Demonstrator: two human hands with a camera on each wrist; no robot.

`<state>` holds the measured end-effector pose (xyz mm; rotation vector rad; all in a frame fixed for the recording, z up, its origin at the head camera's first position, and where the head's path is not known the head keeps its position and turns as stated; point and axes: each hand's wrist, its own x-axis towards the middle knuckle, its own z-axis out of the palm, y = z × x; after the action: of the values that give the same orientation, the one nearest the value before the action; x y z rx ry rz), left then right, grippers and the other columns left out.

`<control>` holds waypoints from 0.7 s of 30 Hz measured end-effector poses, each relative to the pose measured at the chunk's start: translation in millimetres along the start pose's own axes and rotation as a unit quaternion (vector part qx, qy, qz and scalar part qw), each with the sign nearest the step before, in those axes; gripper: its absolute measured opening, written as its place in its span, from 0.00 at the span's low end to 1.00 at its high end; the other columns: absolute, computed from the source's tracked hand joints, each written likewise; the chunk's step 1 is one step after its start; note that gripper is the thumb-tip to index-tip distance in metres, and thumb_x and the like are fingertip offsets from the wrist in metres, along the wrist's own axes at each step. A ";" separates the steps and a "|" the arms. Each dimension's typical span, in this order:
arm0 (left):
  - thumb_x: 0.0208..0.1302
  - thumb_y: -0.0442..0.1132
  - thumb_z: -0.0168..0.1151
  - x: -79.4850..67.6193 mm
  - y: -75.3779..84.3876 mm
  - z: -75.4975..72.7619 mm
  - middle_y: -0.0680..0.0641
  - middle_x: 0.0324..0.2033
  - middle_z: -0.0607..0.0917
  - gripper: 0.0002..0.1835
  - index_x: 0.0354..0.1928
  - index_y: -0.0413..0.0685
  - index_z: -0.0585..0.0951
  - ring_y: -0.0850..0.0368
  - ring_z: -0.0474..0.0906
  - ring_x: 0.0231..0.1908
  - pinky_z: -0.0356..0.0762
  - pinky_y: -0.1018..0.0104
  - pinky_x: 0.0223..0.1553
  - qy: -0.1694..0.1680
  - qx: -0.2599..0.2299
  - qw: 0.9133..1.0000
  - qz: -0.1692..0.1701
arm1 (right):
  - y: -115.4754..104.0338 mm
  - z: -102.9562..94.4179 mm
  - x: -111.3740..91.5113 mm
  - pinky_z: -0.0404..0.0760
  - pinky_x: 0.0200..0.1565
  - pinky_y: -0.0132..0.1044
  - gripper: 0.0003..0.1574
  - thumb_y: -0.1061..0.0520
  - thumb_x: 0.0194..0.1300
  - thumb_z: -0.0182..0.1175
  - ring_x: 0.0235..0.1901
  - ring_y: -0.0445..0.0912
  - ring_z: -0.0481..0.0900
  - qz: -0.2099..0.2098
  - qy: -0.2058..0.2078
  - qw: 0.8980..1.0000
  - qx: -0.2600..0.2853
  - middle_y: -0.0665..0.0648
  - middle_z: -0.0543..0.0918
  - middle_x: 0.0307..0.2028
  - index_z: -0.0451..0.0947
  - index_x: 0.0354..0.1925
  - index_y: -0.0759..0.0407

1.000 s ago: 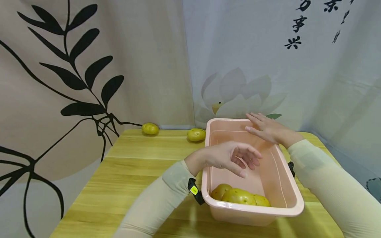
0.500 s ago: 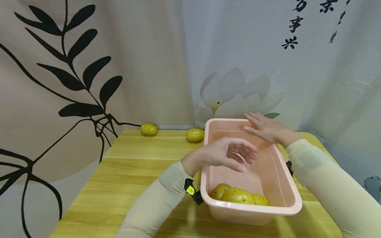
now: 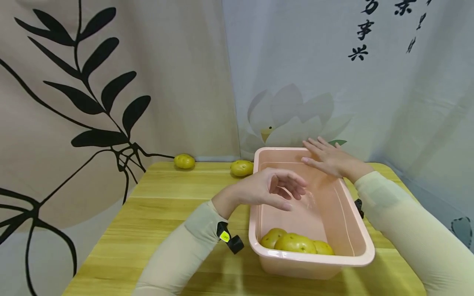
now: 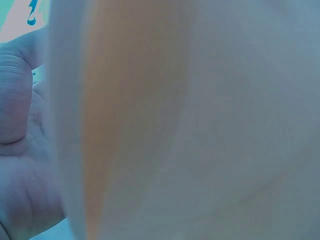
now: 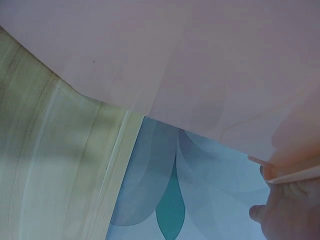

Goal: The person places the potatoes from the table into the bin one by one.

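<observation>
A pink plastic basin [image 3: 311, 260] stands on the wooden table, with several potatoes [image 3: 295, 243] gathered at its near end. Over the basin's left side hovers my left hand [image 3: 268, 187], fingers loosely bent and nothing in them. In the left wrist view the basin wall [image 4: 210, 120] fills most of the picture, blurred, with part of the hand [image 4: 25, 150] at the left edge. My right hand [image 3: 329, 158] rests on the far right corner of the basin's rim, fingers extended. The right wrist view has that hand [image 5: 295, 212] at the rim, seen past the basin's outer wall [image 5: 150, 60].
Two more potatoes lie at the table's back edge: one potato [image 3: 184, 161] further left, another potato [image 3: 242, 168] right beside the basin. Behind the table [image 3: 177, 213] hangs a curtain [image 3: 185, 82] with printed leaves and characters.
My left hand has drawn back to the left, from over the basin's middle toward its left rim. My right hand stays on the rim, and the potatoes stay in place.
</observation>
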<state>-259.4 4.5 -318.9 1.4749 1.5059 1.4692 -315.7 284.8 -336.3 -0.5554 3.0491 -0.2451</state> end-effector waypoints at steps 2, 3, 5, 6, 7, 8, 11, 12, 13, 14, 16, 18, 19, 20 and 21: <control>0.52 0.24 0.63 -5.3 0.7 -3.3 0.43 0.46 0.78 0.26 0.55 0.35 0.70 0.45 0.74 0.47 0.71 0.50 0.49 0.006 0.007 1.000 -0.001 | 0.4 0.6 0.2 0.35 0.58 0.67 0.47 0.26 0.63 0.33 0.68 0.55 0.33 0.001 0.000 1.000 -0.008 0.55 0.43 0.70 0.41 0.71 0.46; 0.52 0.24 0.63 -8.4 0.7 -5.4 0.43 0.46 0.78 0.26 0.55 0.35 0.70 0.45 0.74 0.47 0.71 0.49 0.49 0.011 0.009 1.000 -0.001 | 0.4 0.9 0.3 0.35 0.57 0.67 0.47 0.26 0.63 0.33 0.68 0.55 0.33 0.000 0.001 1.000 -0.012 0.55 0.43 0.70 0.41 0.71 0.46; 0.53 0.24 0.63 -15.7 1.8 -10.0 0.42 0.47 0.78 0.26 0.56 0.34 0.69 0.43 0.74 0.47 0.71 0.48 0.49 0.021 0.008 1.000 -0.001 | 0.7 1.1 0.5 0.34 0.57 0.67 0.47 0.25 0.63 0.32 0.68 0.55 0.33 0.002 0.001 1.000 -0.017 0.55 0.43 0.71 0.41 0.71 0.46; 0.53 0.24 0.63 -19.7 2.3 -13.1 0.41 0.47 0.78 0.26 0.56 0.34 0.69 0.43 0.73 0.47 0.71 0.48 0.49 0.027 0.011 1.000 -0.002 | 0.3 0.7 0.4 0.34 0.57 0.67 0.48 0.25 0.62 0.33 0.68 0.55 0.33 0.003 0.001 1.000 -0.017 0.55 0.43 0.71 0.41 0.71 0.46; 0.53 0.24 0.63 -23.9 3.3 -16.3 0.41 0.47 0.77 0.26 0.56 0.34 0.69 0.42 0.73 0.48 0.71 0.47 0.49 0.035 0.013 0.999 -0.004 | 0.0 0.4 0.4 0.33 0.57 0.68 0.48 0.25 0.62 0.33 0.68 0.55 0.33 0.004 -0.001 1.000 -0.017 0.55 0.42 0.71 0.40 0.72 0.46; 0.53 0.24 0.63 -28.1 3.8 -19.9 0.41 0.47 0.78 0.25 0.55 0.35 0.70 0.42 0.73 0.47 0.70 0.47 0.49 0.045 0.015 0.999 -0.006 | -0.2 -0.1 0.5 0.32 0.57 0.68 0.48 0.25 0.62 0.33 0.68 0.55 0.33 0.006 -0.001 1.000 -0.018 0.55 0.42 0.71 0.40 0.72 0.45; 0.53 0.25 0.63 -39.7 6.1 -31.2 0.39 0.47 0.78 0.25 0.55 0.37 0.71 0.41 0.73 0.47 0.70 0.46 0.49 0.073 0.015 0.997 -0.012 | -0.6 -1.3 0.2 0.30 0.56 0.68 0.48 0.25 0.62 0.33 0.68 0.55 0.34 0.006 -0.001 1.000 -0.017 0.55 0.42 0.71 0.39 0.71 0.44; 0.53 0.26 0.64 -43.3 6.6 -35.1 0.39 0.46 0.78 0.24 0.54 0.37 0.71 0.41 0.73 0.47 0.70 0.46 0.49 0.084 0.019 0.996 -0.015 | -0.7 -1.6 0.2 0.29 0.56 0.68 0.47 0.25 0.62 0.33 0.68 0.55 0.34 0.007 -0.003 1.000 -0.018 0.54 0.42 0.71 0.38 0.71 0.43; 0.53 0.26 0.64 -46.8 7.1 -38.8 0.38 0.46 0.78 0.24 0.54 0.38 0.72 0.41 0.73 0.47 0.70 0.46 0.49 0.094 0.021 0.995 -0.018 | -0.4 -1.5 0.3 0.28 0.56 0.68 0.47 0.25 0.62 0.32 0.68 0.55 0.34 0.007 -0.004 1.000 -0.019 0.53 0.41 0.71 0.37 0.71 0.42; 0.53 0.27 0.64 -50.0 7.3 -42.2 0.38 0.46 0.78 0.24 0.54 0.39 0.72 0.41 0.74 0.47 0.70 0.47 0.49 0.105 0.025 0.994 -0.023 | -0.3 -1.4 0.2 0.28 0.56 0.68 0.47 0.25 0.62 0.32 0.68 0.54 0.34 0.008 -0.005 1.000 -0.019 0.53 0.41 0.71 0.37 0.71 0.41; 0.54 0.28 0.64 -56.0 7.4 -48.6 0.39 0.46 0.78 0.23 0.54 0.40 0.73 0.42 0.74 0.47 0.72 0.49 0.49 0.126 0.035 0.991 -0.034 | -0.1 -1.0 0.4 0.27 0.55 0.68 0.46 0.24 0.62 0.32 0.68 0.54 0.33 0.009 -0.008 1.000 -0.018 0.52 0.41 0.71 0.35 0.71 0.39; 0.54 0.29 0.65 -61.7 6.6 -54.5 0.38 0.46 0.78 0.23 0.54 0.41 0.73 0.42 0.74 0.47 0.73 0.52 0.48 0.145 0.042 0.987 -0.048 | 0.6 -0.2 0.8 0.27 0.55 0.68 0.46 0.24 0.62 0.31 0.68 0.54 0.34 0.010 -0.008 1.000 -0.017 0.52 0.41 0.71 0.36 0.71 0.39; 0.54 0.29 0.65 -64.2 5.9 -57.3 0.37 0.46 0.78 0.24 0.54 0.40 0.73 0.42 0.74 0.47 0.74 0.52 0.47 0.155 0.043 0.986 -0.054 | 0.7 0.1 1.0 0.27 0.55 0.68 0.46 0.24 0.62 0.32 0.68 0.54 0.34 0.010 -0.008 1.000 -0.017 0.52 0.41 0.71 0.36 0.71 0.39; 0.54 0.30 0.65 -66.5 5.1 -59.9 0.37 0.46 0.78 0.23 0.54 0.39 0.72 0.41 0.73 0.47 0.74 0.53 0.47 0.164 0.044 0.983 -0.061 | 0.4 -0.1 1.0 0.27 0.55 0.68 0.46 0.24 0.61 0.32 0.68 0.54 0.34 0.009 -0.009 1.000 -0.016 0.53 0.41 0.71 0.36 0.71 0.39; 0.54 0.30 0.65 -68.7 3.8 -62.8 0.37 0.46 0.78 0.23 0.54 0.39 0.73 0.41 0.73 0.47 0.74 0.54 0.47 0.174 0.047 0.981 -0.068 | 0.2 -0.1 0.9 0.27 0.55 0.68 0.46 0.24 0.61 0.32 0.68 0.54 0.34 0.009 -0.009 1.000 -0.016 0.53 0.42 0.71 0.36 0.71 0.39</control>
<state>-300.1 -79.3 -320.1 1.1798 1.8648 1.6540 -316.6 284.7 -336.2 -0.5275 3.0436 -0.1889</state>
